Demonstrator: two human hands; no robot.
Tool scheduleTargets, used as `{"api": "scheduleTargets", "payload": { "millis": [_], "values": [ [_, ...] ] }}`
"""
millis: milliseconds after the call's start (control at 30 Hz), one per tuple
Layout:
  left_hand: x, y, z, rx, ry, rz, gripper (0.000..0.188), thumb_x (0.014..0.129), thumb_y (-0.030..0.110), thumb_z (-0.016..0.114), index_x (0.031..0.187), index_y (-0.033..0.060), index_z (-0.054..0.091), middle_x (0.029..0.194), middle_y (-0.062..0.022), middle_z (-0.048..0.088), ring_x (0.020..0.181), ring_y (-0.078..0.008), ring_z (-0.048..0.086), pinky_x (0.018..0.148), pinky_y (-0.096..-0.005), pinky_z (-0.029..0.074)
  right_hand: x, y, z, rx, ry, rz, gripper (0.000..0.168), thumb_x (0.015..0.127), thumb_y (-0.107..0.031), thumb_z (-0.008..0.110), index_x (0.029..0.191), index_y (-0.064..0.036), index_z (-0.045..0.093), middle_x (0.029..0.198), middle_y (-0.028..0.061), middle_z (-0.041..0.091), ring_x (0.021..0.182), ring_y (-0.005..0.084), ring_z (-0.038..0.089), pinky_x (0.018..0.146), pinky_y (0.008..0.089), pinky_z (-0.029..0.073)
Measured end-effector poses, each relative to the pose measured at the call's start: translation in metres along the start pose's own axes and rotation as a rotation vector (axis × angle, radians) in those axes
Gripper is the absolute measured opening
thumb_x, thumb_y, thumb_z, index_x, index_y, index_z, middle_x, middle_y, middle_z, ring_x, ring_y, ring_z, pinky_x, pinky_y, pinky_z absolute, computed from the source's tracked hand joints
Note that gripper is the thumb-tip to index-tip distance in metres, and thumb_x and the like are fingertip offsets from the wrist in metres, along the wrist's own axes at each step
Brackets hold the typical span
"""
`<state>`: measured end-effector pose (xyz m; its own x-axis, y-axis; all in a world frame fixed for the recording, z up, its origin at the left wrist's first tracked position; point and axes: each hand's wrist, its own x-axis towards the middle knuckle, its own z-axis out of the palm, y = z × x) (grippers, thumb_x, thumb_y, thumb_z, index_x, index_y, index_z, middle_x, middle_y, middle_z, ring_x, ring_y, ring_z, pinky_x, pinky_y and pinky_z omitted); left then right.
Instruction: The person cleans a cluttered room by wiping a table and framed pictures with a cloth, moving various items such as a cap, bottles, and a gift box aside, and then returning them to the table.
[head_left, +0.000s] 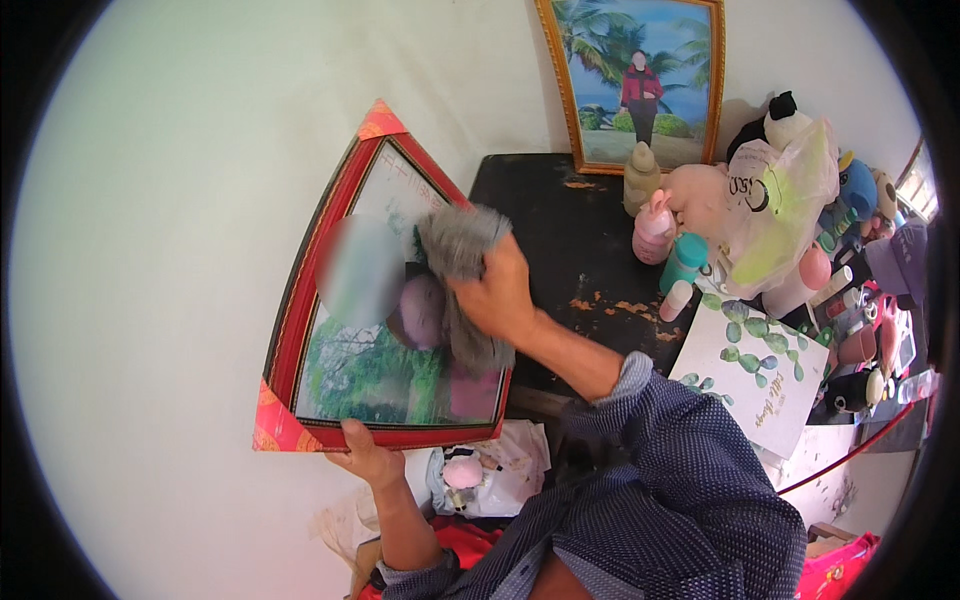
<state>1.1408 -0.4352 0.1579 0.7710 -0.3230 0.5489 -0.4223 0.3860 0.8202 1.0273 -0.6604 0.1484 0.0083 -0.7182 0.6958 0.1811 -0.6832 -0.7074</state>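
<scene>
A red picture frame with corner protectors, black and gold trim and glass over a portrait photo is held up tilted beside the wall. My left hand grips its lower edge, thumb on the front and fingers out of sight behind. Against the glass, my right hand presses a bunched grey cloth, slightly blurred. The cloth covers the right part of the picture, and one end hangs down below my fist. Writing shows along the top of the photo.
On the worn black tabletop stand a gold-framed photo, a pink bottle, a teal-capped bottle and bagged plush toys. A cactus-print box lies at the right. Below is a white plastic bag.
</scene>
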Motion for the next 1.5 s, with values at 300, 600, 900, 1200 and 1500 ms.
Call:
{"api": "scheduleTargets", "payload": {
  "millis": [300, 600, 900, 1200, 1500],
  "values": [
    [0.011, -0.048, 0.011, -0.218, -0.135, -0.003, 0.078, 0.093, 0.02, 0.07, 0.157, 0.0036, 0.027, 0.154, -0.0138, 0.041, 0.132, -0.0258, 0.048, 0.112, -0.0461, 0.043, 0.116, 0.052, 0.007, -0.407, 0.013, -0.057, 0.035, 0.075, -0.027, 0.078, 0.096, -0.001, 0.069, 0.102, 0.021, 0.068, 0.102, 0.0418, 0.061, 0.086, 0.0501, 0.05],
    [0.02, -0.059, 0.002, -0.135, -0.021, -0.024, 0.076, 0.099, 0.032, 0.065, 0.157, 0.0043, 0.025, 0.154, -0.0166, 0.04, 0.132, -0.0297, 0.05, 0.11, -0.0474, 0.046, 0.019, 0.169, -0.018, -0.499, -0.084, 0.005, 0.05, 0.078, -0.035, 0.079, 0.111, 0.002, 0.067, 0.109, 0.024, 0.067, 0.103, 0.0419, 0.063, 0.088, 0.0488, 0.052],
    [0.029, -0.066, 0.0, -0.147, -0.063, 0.0, 0.067, 0.101, 0.03, 0.061, 0.154, 0.0031, 0.03, 0.147, -0.0168, 0.046, 0.125, -0.0288, 0.054, 0.103, -0.0462, 0.052, -0.07, 0.226, -0.084, -0.733, -0.483, 0.412, 0.05, 0.085, -0.033, 0.073, 0.121, 0.001, 0.066, 0.12, 0.0254, 0.065, 0.113, 0.0425, 0.062, 0.099, 0.0481, 0.051],
    [0.063, -0.058, -0.001, -0.298, -0.248, -0.112, 0.077, 0.098, 0.032, 0.067, 0.157, 0.003, 0.027, 0.156, -0.0155, 0.039, 0.135, -0.0307, 0.047, 0.113, -0.0473, 0.042, 0.005, 0.191, -0.112, 0.013, -0.21, 0.803, 0.032, 0.09, -0.011, 0.066, 0.117, 0.007, 0.066, 0.112, 0.0142, 0.071, 0.098, 0.0247, 0.068, 0.088, 0.0373, 0.053],
    [0.095, -0.087, -0.017, -0.319, -0.4, 0.015, 0.08, 0.093, 0.053, 0.069, 0.152, 0.0064, 0.04, 0.15, -0.011, 0.048, 0.135, -0.0299, 0.047, 0.114, -0.0467, 0.04, 0.082, 0.096, -0.122, 0.417, -0.388, 0.487, 0.04, 0.09, -0.007, 0.059, 0.129, 0.003, 0.062, 0.117, 0.0043, 0.068, 0.104, 0.0139, 0.062, 0.095, 0.0313, 0.049]
  ]
}}
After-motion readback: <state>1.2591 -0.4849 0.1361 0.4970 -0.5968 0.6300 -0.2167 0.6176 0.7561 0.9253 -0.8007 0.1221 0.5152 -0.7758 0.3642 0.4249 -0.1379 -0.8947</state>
